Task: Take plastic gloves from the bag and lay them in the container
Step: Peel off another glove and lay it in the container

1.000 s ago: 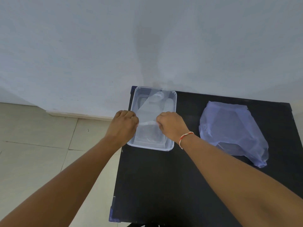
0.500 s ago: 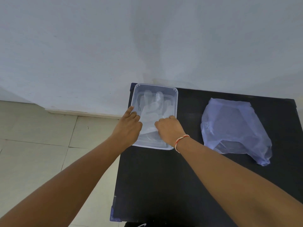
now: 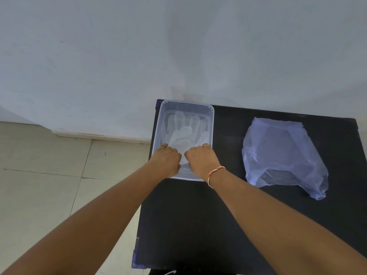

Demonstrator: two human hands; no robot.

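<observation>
The left hand (image 3: 165, 160) and right hand (image 3: 200, 160) both reach into the container (image 3: 211, 124), pressing a plastic glove (image 3: 182, 135) flat just beyond their fingertips; whether they pinch it, I cannot tell. Laying-down step; next, reach right to the bag (image 3: 278, 151) on the desk (image 3: 218, 215).

Both forearms bare from elbow down; no sleeves in sight, no watch. Left hand (image 3: 165, 160) bare, no rings visible on the knuckles that show. Right hand (image 3: 200, 160) bare too. Right wrist carries a thin thread bracelet (image 3: 215, 173), red-orange and white strands twisted together, looped once around, sitting loose just behind the wrist bone. At the very bottom edge, a scrap of dark clothing (image 3: 170, 272) with a white curved mark, too cropped to read.
</observation>
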